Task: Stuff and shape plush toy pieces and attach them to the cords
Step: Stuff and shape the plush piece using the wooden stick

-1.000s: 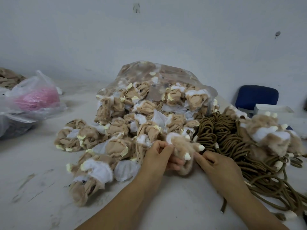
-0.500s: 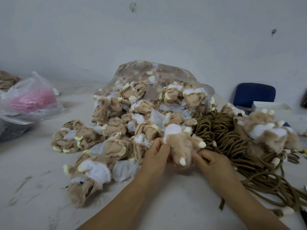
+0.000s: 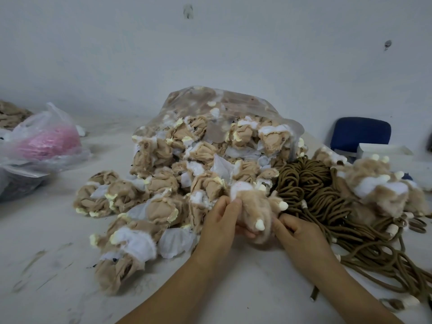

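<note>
A tan furry plush piece (image 3: 253,208) with small cream horns is held between both hands just above the table. My left hand (image 3: 221,224) pinches its left side, thumb and fingers on the white top edge. On the right, my right hand (image 3: 297,232) grips its lower side with curled fingers. A coil of brown cords (image 3: 311,183) lies just right of the piece. Behind it, a heap of inside-out tan and white plush pieces (image 3: 187,174) spills from a clear plastic bag (image 3: 233,104). Finished furry pieces (image 3: 378,185) rest on the cords at the right.
A white table (image 3: 245,284) bears everything, with a white wall behind. At far left sits a clear bag with pink stuff (image 3: 46,141). A blue chair (image 3: 361,133) and a white box (image 3: 383,149) stand at the back right. Loose cord ends trail toward the right front edge.
The plush piece has been lifted and turned slightly between my hands, its white end now upward. Both hands shifted a little up toward the heap.
</note>
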Tool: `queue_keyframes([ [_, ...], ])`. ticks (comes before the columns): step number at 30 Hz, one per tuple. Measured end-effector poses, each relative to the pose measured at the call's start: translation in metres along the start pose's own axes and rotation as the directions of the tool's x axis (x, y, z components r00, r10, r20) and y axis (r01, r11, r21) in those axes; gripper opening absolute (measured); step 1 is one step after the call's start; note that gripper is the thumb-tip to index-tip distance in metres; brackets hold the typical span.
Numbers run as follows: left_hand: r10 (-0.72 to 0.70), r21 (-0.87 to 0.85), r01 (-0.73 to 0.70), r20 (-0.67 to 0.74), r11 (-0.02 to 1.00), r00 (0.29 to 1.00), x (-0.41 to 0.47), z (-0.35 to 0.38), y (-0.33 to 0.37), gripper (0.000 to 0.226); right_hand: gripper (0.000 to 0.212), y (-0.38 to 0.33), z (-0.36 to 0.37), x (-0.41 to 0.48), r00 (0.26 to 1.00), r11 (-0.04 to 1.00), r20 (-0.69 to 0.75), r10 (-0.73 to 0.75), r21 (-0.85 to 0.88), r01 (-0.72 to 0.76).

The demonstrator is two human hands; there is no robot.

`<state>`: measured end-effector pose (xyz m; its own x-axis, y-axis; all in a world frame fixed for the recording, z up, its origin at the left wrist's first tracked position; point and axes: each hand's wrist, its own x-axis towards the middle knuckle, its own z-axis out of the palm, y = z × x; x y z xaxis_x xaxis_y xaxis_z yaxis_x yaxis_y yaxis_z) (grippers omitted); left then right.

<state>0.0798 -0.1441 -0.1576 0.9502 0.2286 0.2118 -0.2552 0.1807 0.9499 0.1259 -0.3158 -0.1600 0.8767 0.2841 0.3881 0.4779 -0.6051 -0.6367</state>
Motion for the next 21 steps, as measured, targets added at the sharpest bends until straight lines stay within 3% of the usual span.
queue_keyframes([
  [6, -0.016, -0.044, 0.015, -0.040, 0.999, 0.999, 0.004, -0.003, -0.003, 0.025, 0.050, -0.001, 0.000, 0.000, 1.000, 1.000, 0.002, -0.009, -0.002, 0.009],
  [16, 0.007, -0.124, -0.017, -0.078, 0.992, 0.997, 0.009, -0.006, -0.007, 0.013, 0.031, 0.004, -0.013, 0.010, 0.982, 0.944, -0.037, -0.185, -0.285, 0.167],
  [19, -0.004, -0.108, -0.007, -0.105, 0.994, 0.994, 0.009, -0.007, -0.007, 0.011, 0.035, 0.002, -0.017, 0.010, 0.984, 0.965, -0.044, -0.173, -0.209, 0.160],
  [21, -0.010, -0.070, 0.004, -0.086, 0.998, 0.996, 0.009, -0.006, -0.007, 0.011, 0.027, 0.000, -0.016, 0.009, 0.983, 0.975, -0.044, -0.179, -0.143, 0.172],
])
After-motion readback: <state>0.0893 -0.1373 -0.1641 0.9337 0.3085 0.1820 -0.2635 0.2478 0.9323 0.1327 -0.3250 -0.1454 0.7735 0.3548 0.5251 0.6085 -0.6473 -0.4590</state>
